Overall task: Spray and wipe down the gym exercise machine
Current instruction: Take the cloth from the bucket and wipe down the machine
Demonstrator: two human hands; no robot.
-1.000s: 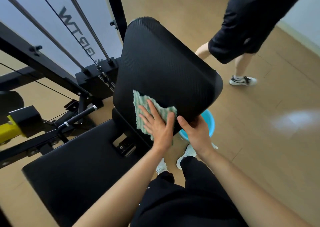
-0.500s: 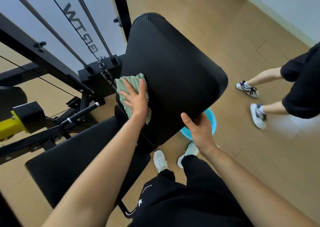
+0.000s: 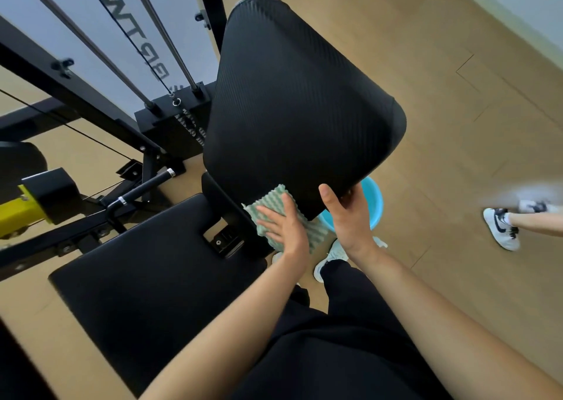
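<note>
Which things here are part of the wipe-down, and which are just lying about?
In the job:
green cloth, pressed under the left hand
back pad, gripped by the right hand
seat pad

Just about:
blue basin on the floor
a passer-by's shoe

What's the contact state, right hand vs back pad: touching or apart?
Touching. Head view: right hand grips the back pad at its lower corner, thumb on the front face, fingers curled behind.
</note>
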